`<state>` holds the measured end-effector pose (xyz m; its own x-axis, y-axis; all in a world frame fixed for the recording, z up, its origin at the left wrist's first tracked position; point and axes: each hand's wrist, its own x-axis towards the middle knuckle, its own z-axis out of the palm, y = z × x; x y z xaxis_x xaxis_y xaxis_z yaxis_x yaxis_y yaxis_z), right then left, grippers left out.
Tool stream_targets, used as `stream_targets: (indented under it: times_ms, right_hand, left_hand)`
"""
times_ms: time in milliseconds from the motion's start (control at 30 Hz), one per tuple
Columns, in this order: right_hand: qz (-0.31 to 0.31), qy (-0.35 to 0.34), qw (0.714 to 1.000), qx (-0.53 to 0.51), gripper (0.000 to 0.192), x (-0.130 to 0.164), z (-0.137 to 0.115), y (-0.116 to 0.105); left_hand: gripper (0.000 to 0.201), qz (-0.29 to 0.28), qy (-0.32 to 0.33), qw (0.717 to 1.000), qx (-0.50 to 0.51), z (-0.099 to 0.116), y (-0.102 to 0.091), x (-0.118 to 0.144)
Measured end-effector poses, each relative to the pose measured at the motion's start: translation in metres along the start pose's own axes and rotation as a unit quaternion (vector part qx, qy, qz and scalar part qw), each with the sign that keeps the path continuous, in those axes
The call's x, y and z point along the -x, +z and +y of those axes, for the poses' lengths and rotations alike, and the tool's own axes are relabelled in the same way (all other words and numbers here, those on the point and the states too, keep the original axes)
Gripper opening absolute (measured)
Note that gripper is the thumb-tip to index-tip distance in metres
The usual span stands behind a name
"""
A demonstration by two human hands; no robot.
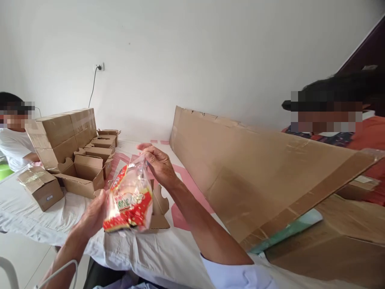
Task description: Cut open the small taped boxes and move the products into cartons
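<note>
Both hands are on a clear plastic snack packet [130, 200] with red, white and green print, held up in the air over the near edge of the table. The right hand [158, 162] pinches the packet's top corner, fingers closed on the crinkly clear film, thumb side toward the camera. The left hand [94, 214] grips the lower left edge, fingers wrapped around it from the side, so that one's closed on the packet too.

The packet's long axis runs steeply, nearly upright but leaning: top end up and slightly right toward the right hand, bottom end down toward the camera. The printed face points at the camera.

Right behind the packet there's a flat die-cut cardboard blank [159, 208] lying on the white tablecloth [168, 249], which has pink markings on it. Further left is a bunch of small folded-up open cartons [86, 174], a stack of bigger sealed boxes [61, 134], and one small taped box [41, 188] sitting apart near the table's left edge.

On the right, a big long cardboard flap [255, 172] angles across the table. One person [13, 144] in a white shirt sits at far left, another [331, 120] behind the flap at right. There's a wall socket [99, 67] with a cord plugged in.
</note>
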<state>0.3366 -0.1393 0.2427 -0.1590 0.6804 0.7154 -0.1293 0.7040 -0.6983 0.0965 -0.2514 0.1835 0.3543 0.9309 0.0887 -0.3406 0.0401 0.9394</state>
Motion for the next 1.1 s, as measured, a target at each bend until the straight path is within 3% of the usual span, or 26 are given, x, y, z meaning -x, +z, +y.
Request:
stream_targets:
  times_ms: [100,200,267,367,467,633,800,1100]
  right_hand:
    - [0.016,0.049,0.999,-0.012,0.051,0.004,0.013,0.007]
    - [0.032,0.159,0.984,-0.072,0.068,0.015,0.025,0.007]
    - [-0.011,0.221,0.965,-0.139,0.077,0.025,0.028,0.007]
    - [-0.101,0.250,0.943,-0.196,0.072,0.040,0.028,0.013]
    - [-0.129,0.246,0.939,-0.201,0.060,0.048,0.032,0.023]
    - [-0.059,0.242,0.943,-0.221,0.053,0.045,0.048,0.030]
    - [-0.009,0.226,0.947,-0.226,0.052,0.037,0.058,0.030]
    - [0.000,0.236,0.950,-0.204,0.057,0.030,0.075,0.024]
  left_hand:
    - [0.075,0.011,0.039,0.999,0.005,-0.006,0.008,-0.007]
    - [0.090,0.081,0.120,0.989,-0.031,-0.006,-0.001,-0.016]
    - [0.091,0.133,0.166,0.975,-0.060,-0.003,-0.012,-0.024]
    - [0.088,0.162,0.187,0.965,-0.090,0.003,-0.029,-0.035]
    - [0.085,0.152,0.194,0.964,-0.099,0.010,-0.038,-0.044]
    - [0.075,0.077,0.163,0.977,-0.113,0.022,-0.038,-0.052]
    - [0.082,-0.013,0.125,0.987,-0.098,0.028,-0.044,-0.063]
    - [0.080,0.029,0.108,0.987,-0.112,0.022,-0.059,-0.083]
